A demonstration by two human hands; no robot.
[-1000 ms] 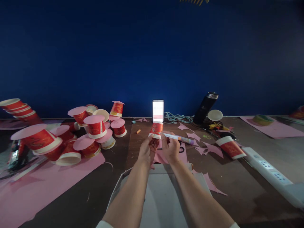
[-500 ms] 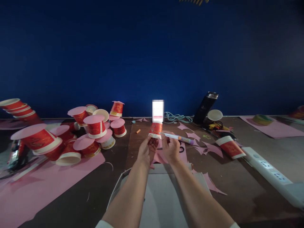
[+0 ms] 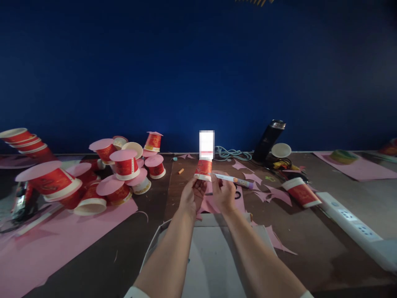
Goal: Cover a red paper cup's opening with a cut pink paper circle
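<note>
The red paper cup (image 3: 203, 169) I'm holding is small, red with a gold pattern and a white band at its rim, and it is turned upside down with the rim toward my hands. It sits raised above the brown table (image 3: 310, 231), in the middle of my view, just in front of a bright blurred white rectangle (image 3: 206, 145) standing against the blue wall. My left hand (image 3: 191, 196) is clamped on the cup from below, fingers curled up around its rim, thumb on the near side. My right hand (image 3: 223, 193) is closed around a glue stick (image 3: 234, 180), a slim white tube with an orange band and a purple end pointing right; its near tip lies right at the cup's rim, though I cannot tell whether it touches. Both forearms reach straight out from me, side by side, the wrists close together and the hands nearly meeting. Under them lies a pink paper sheet (image 3: 214, 203) with cut edges, and nearer to me a white box (image 3: 214, 256). Off to the left a heap of cups capped with pink discs (image 3: 124, 165) rests on more pink paper. To the right another red cup (image 3: 301, 193) lies on its side near a white power strip (image 3: 353, 225), and a black flask (image 3: 268, 140) leans by the wall
</note>
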